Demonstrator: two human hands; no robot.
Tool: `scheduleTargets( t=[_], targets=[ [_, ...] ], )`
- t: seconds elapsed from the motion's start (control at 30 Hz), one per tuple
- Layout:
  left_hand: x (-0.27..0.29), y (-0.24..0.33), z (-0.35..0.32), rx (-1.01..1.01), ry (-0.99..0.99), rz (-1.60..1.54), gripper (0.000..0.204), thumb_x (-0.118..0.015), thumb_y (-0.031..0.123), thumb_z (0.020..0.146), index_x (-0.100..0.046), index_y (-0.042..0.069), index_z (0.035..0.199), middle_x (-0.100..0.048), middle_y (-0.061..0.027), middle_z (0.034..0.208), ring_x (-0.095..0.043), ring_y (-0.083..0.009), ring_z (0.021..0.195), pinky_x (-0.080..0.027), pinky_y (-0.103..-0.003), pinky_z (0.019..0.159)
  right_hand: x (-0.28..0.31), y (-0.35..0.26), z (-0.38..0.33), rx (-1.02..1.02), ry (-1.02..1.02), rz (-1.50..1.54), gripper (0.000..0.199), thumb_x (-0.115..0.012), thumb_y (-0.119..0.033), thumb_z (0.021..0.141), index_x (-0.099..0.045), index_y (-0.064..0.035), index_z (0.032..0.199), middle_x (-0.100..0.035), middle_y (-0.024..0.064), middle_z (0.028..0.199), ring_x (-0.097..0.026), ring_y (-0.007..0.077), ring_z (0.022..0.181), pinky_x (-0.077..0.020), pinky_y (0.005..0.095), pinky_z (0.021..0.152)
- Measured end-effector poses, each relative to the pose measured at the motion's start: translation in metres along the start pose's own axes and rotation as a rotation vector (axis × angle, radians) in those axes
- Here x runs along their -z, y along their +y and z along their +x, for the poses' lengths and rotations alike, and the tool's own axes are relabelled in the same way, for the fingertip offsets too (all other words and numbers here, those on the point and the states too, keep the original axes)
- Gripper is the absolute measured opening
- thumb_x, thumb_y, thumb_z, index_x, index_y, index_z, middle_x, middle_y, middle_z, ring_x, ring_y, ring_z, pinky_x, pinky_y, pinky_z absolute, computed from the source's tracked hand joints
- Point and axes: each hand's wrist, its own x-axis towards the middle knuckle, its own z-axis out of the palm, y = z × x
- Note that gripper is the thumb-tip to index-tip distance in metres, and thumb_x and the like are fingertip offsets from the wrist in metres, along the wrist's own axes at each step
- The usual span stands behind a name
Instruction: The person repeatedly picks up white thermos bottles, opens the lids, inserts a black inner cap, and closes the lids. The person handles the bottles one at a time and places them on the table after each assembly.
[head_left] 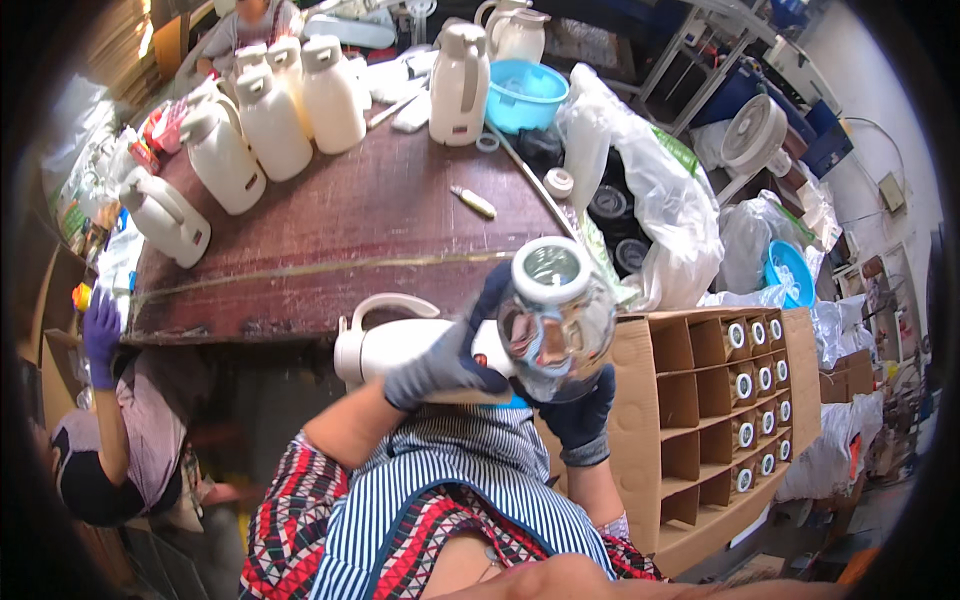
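In front of my body is a shiny silvered glass flask liner (556, 335), its white-rimmed round mouth tilted up toward me. My left hand (445, 360), in a grey glove with dark fingers, curls against the liner's left side. From below and the right, my right hand (582, 415), gloved the same way, grips the liner's lower part; some of its fingers are hidden behind the glass. A cream thermos jug (385, 347) with a looped handle lies on its side at my lap, partly covered by my left hand and wrist.
Several cream thermos jugs (272, 125) stand along the far left of the dark red table (350, 210). A small pen-like tool (473, 202) and a blue basin (527, 97) are farther off. At right sits a divided carton (690, 400) with several liners. A co-worker's purple-gloved hand (102, 335) is left.
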Motion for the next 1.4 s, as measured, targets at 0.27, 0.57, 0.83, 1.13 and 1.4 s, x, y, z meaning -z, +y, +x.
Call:
scheduleTargets(
  t=[0.27, 0.57, 0.83, 1.13, 1.4],
  targets=[
    [0.119, -0.024, -0.124, 0.790, 0.321, 1.201, 0.051, -0.073, 0.038, 0.088, -0.062, 0.018, 0.134, -0.036, -0.0198, 0.161, -0.021, -0.0488, 0.153, -0.024, -0.064, 0.119, 0.116, 0.009, 0.007, 0.340, 0.141, -0.829, 0.078, -0.071, -0.027, 0.095, -0.032, -0.0062, 0.159, -0.046, 0.0151, 0.157, -0.048, 0.0321, 0.142, -0.0387, 0.0448, 0.119],
    [0.125, 0.007, -0.194, 0.580, 0.694, 0.519, 0.043, -0.061, 0.003, 0.088, -0.066, 0.007, 0.131, -0.070, -0.0132, 0.120, -0.070, -0.0312, 0.107, -0.056, -0.038, 0.094, 0.104, 0.001, -0.003, 0.070, 0.037, -0.093, 0.102, -0.082, -0.032, 0.081, -0.025, -0.0093, 0.163, -0.042, 0.0174, 0.157, -0.042, 0.0333, 0.146, -0.0383, 0.0466, 0.119],
    [0.117, 0.029, -0.150, 0.503, 0.475, 0.972, 0.038, -0.066, 0.016, 0.089, -0.066, 0.014, 0.128, -0.071, -0.0093, 0.117, -0.069, -0.0310, 0.108, -0.056, -0.039, 0.090, 0.022, 0.021, 0.026, -0.097, -0.185, -0.400, 0.109, -0.088, -0.032, 0.079, -0.025, -0.0031, 0.163, -0.037, 0.0152, 0.162, -0.040, 0.0275, 0.147, -0.0317, 0.0393, 0.122],
    [0.119, 0.038, -0.146, 0.476, 0.246, 1.107, 0.048, -0.069, 0.029, 0.093, -0.063, 0.017, 0.139, -0.071, -0.0101, 0.124, -0.070, -0.0305, 0.109, -0.057, -0.040, 0.092, -0.009, 0.003, 0.044, -0.243, -0.437, -0.792, 0.098, -0.084, -0.020, 0.084, -0.028, -0.0025, 0.162, -0.047, 0.0184, 0.156, -0.049, 0.0272, 0.141, -0.0448, 0.0378, 0.114],
    [0.113, 0.026, -0.147, 0.520, 0.340, 0.970, 0.043, -0.069, 0.034, 0.095, -0.066, 0.012, 0.132, -0.074, -0.0121, 0.118, -0.072, -0.0318, 0.104, -0.057, -0.039, 0.090, -0.033, 0.021, 0.041, -0.219, -0.476, -0.745, 0.084, -0.088, -0.019, 0.080, -0.046, -0.0035, 0.152, -0.061, 0.0127, 0.141, -0.060, 0.0225, 0.127, -0.0482, 0.0374, 0.108]
  ],
)
